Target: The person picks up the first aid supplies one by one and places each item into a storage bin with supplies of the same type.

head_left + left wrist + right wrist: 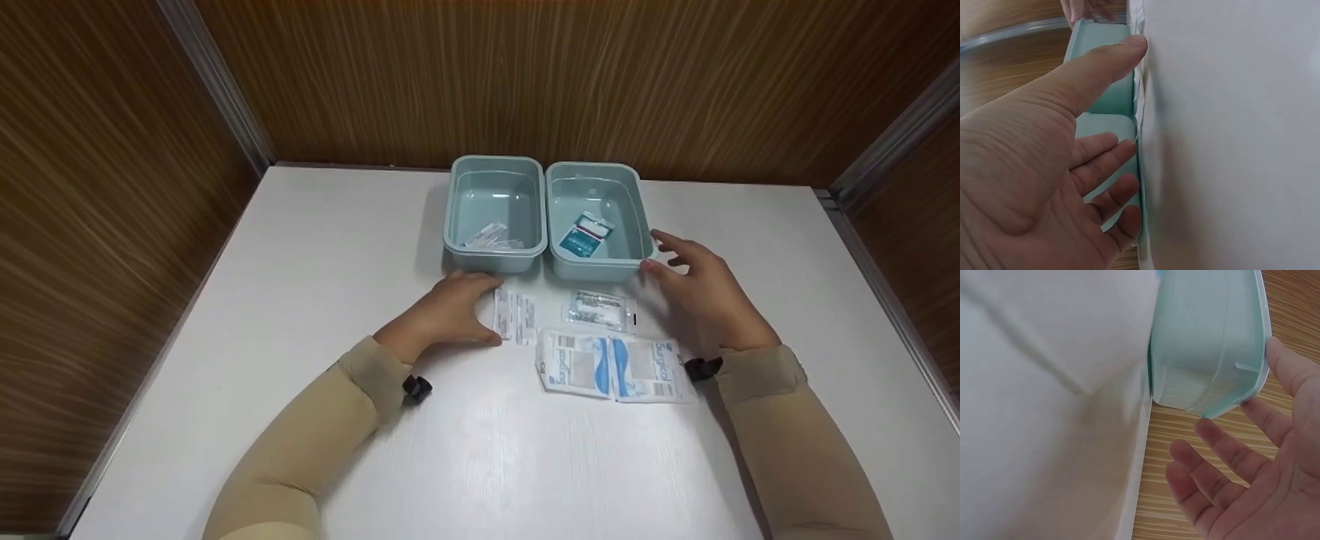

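Observation:
My left hand [454, 307] lies beside two narrow white paper packets [514, 316], its thumb and fingers spread apart around their left side. In the left wrist view the fingers [1109, 160] are loosely bent and nothing sits in the palm. My right hand [701, 289] touches the near right corner of the right pale-green bin [596, 270] with its thumb and forefinger. The other fingers [1193, 481] of that hand stand off the bin. A teal-and-white packet [586, 234] lies inside this bin. The left pale-green bin [496, 262] contains several small white packets [491, 238].
A clear-edged packet [598, 309] lies in front of the right bin. Nearer me are two white-and-blue packets [615, 366] printed "Surgical", side by side. Wood-grain panels [480, 82] stand behind and beside the white table [465, 465].

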Motion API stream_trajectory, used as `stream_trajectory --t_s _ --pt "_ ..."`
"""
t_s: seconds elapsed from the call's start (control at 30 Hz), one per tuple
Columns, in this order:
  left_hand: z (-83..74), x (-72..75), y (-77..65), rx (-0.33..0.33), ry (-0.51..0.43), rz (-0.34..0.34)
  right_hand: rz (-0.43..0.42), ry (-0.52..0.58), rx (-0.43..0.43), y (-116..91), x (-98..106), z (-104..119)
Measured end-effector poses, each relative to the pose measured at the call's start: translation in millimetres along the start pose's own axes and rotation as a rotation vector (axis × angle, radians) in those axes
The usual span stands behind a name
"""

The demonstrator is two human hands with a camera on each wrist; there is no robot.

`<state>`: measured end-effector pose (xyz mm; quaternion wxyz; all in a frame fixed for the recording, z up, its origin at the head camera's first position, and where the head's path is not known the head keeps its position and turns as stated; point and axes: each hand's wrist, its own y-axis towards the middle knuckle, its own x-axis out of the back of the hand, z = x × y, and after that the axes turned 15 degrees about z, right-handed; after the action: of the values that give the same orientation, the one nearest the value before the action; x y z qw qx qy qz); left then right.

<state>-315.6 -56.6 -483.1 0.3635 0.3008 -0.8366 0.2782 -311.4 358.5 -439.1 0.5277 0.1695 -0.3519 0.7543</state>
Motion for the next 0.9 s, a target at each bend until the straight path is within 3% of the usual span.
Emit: stream_trajectory --t_s 0.23,0.57,0.9 --pt "-4.8 0.4 1.0 0.021 -0.017 0.004 0.012 0.054 -0.041 -2 -2 3" --pt "-15.1 5.2 -5.3 -0.037 -0.132 -0.041 -0.010 -0.024 0.000 3 0 -1" --pt "-25.2 10.1 -14.5 -0.037 -0.196 -0.082 0.006 0.006 -0.027 2 1 2"
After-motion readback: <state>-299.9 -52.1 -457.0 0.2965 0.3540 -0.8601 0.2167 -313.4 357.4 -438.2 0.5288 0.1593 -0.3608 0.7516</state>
